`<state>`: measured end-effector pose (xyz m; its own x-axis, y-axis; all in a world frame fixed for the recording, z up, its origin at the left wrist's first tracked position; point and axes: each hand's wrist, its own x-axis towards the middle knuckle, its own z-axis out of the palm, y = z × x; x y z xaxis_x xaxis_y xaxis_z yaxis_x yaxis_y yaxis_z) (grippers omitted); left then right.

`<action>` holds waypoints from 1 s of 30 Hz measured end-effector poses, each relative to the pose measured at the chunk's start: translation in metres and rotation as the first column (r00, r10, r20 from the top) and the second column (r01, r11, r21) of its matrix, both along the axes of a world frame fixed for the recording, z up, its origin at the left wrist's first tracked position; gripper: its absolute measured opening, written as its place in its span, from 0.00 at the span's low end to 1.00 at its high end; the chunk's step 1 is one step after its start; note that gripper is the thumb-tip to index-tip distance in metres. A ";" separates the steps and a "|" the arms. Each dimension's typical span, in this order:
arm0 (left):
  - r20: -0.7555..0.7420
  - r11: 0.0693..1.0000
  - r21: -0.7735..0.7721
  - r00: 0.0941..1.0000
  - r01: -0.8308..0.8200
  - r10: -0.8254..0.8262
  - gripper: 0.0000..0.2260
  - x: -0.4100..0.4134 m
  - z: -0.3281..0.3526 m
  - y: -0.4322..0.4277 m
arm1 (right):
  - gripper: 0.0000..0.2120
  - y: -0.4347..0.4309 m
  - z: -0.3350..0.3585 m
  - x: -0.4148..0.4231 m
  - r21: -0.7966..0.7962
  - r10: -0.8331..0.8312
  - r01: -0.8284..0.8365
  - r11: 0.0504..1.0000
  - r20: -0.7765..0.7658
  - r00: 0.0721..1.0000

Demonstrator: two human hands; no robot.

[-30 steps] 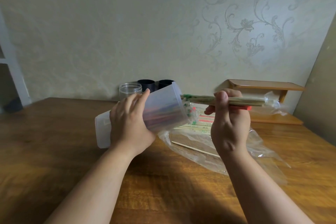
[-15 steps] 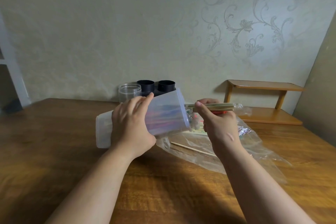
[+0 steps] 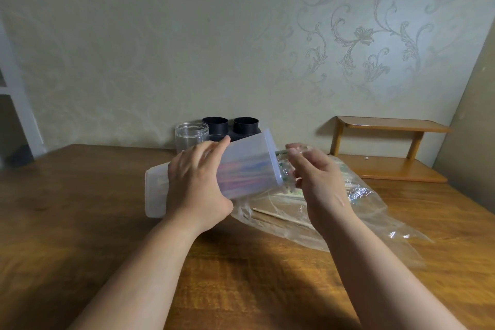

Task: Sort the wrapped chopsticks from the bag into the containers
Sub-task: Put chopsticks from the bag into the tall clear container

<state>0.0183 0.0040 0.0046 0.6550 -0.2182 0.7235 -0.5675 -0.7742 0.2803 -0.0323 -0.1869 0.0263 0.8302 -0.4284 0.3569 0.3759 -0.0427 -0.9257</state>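
Pushed deeper since earlier, wrapped chopsticks [image 3: 281, 153] are now mostly inside the container [image 3: 249, 169], tilted mouth-right and clasped by the left hand [image 3: 198, 185]. The right hand [image 3: 318, 182] is held at the mouth over the bag [image 3: 375, 211], fingers blurred; grip cannot be told.

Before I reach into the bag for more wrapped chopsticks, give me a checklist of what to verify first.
1. Left hand grips tilted frosted plastic container: ok.
2. Container mouth faces right hand: ok.
3. Wrapped chopsticks fully inside: not ok, ends stick out.
4. Right hand free of them: cannot tell, blurred.
5. Clear plastic bag on wooden table holds more chopsticks: ok.
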 end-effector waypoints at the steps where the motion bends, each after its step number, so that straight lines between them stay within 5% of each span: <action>1: 0.003 1.000 0.002 1.000 0.001 -0.001 0.47 0.000 0.000 0.000 | 0.03 -0.001 0.000 0.000 0.014 -0.010 0.010 1.000 0.008 1.000; 5: -0.003 1.000 -0.011 1.000 -0.002 0.002 0.48 0.000 0.001 0.000 | 0.13 -0.008 0.003 -0.002 0.074 -0.153 0.147 0.986 0.095 0.984; 14: -0.012 0.999 -0.031 1.000 -0.007 0.007 0.47 -0.002 0.004 0.000 | 0.26 -0.003 -0.004 -0.006 -0.326 0.001 0.002 0.945 0.010 1.000; 23: 0.005 0.998 -0.050 1.000 -0.029 0.029 0.47 -0.001 0.003 0.000 | 0.21 -0.012 -0.006 -0.007 -0.405 0.032 -0.034 0.914 -0.011 0.999; 30: -0.041 0.990 -0.082 0.993 -0.115 0.112 0.50 -0.003 0.006 0.000 | 0.09 -0.017 0.004 -0.011 -0.400 -0.135 0.116 0.909 -0.019 0.991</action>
<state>0.0153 0.0044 0.0110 0.6979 -0.0803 0.7117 -0.4656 -0.8059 0.3656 -0.0433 -0.2037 0.0308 0.7981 -0.3606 0.4827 0.3014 -0.4547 -0.8381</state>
